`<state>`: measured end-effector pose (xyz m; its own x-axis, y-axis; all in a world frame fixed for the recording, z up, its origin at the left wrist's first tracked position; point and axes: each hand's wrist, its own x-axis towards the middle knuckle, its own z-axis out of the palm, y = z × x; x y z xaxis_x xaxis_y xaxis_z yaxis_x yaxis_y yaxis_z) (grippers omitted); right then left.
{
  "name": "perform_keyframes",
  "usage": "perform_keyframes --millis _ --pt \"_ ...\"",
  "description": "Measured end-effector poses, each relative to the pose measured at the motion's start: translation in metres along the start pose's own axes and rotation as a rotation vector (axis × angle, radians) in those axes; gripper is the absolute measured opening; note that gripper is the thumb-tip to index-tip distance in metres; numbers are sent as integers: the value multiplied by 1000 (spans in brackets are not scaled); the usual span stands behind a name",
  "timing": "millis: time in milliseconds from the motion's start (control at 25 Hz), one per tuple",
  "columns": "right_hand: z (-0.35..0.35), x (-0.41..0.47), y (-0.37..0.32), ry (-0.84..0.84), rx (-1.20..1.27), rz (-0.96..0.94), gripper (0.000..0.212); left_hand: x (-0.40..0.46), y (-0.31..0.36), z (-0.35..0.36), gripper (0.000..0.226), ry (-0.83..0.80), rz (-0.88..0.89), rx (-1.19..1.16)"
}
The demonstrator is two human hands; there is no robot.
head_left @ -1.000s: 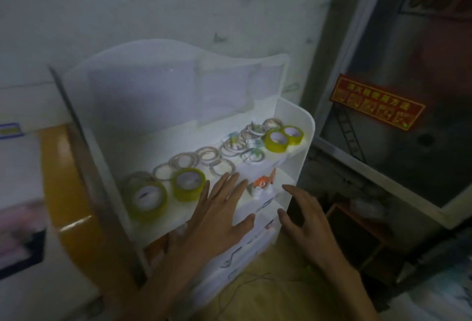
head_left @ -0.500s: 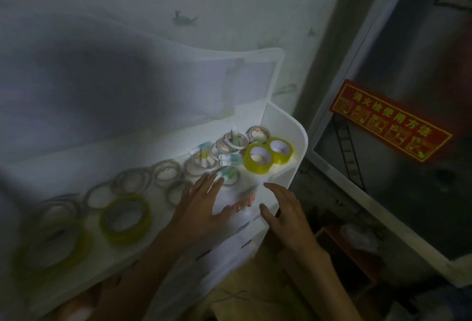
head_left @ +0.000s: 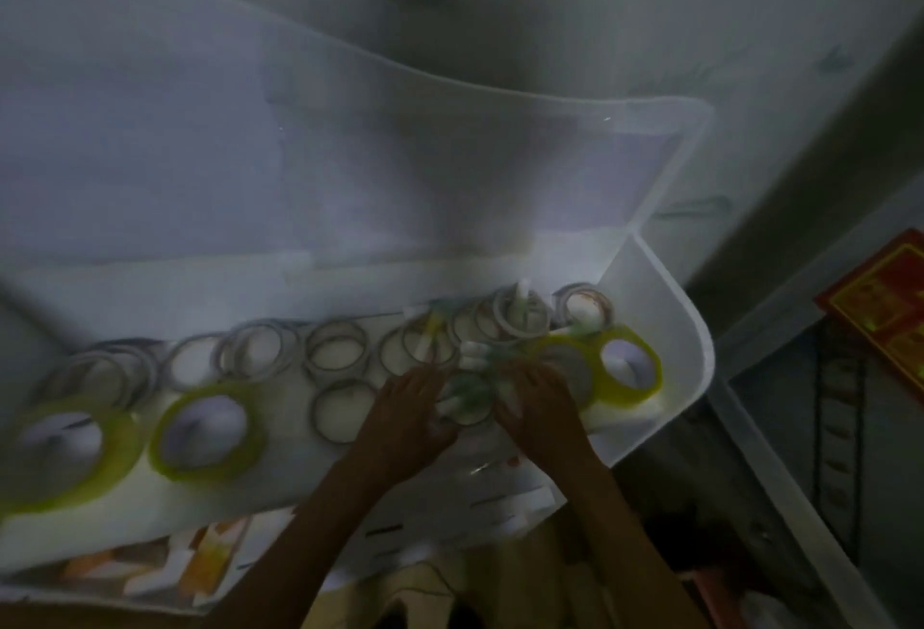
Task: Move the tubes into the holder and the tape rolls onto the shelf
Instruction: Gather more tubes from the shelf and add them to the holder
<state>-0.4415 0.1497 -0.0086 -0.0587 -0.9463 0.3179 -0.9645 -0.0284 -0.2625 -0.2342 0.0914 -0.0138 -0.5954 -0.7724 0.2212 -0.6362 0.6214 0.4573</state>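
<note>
Frame is dim and motion-blurred. Left hand and right hand lie side by side on the white shelf, fingers over a small heap of white-green tubes; can't tell whether either one grips a tube. Thin clear tape rolls line the shelf behind them. Yellow tape rolls: two far left, one just right of the right hand.
</note>
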Motion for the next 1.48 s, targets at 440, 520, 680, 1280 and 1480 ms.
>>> perform_keyframes --millis 440,520,680,1280,1480 --pt "19 43 36 4 -112 -165 31 0 36 27 30 219 -36 243" --pt "22 44 37 -8 -131 -155 34 3 35 27 34 212 -71 265" --pt "27 46 43 2 -67 -159 23 3 32 25 29 241 -111 252" --pt "-48 60 -7 29 1145 237 24 -46 44 -43 36 534 -332 -292" --pt "-50 60 -70 -66 1277 81 27 -88 55 -91 23 604 -440 -500"
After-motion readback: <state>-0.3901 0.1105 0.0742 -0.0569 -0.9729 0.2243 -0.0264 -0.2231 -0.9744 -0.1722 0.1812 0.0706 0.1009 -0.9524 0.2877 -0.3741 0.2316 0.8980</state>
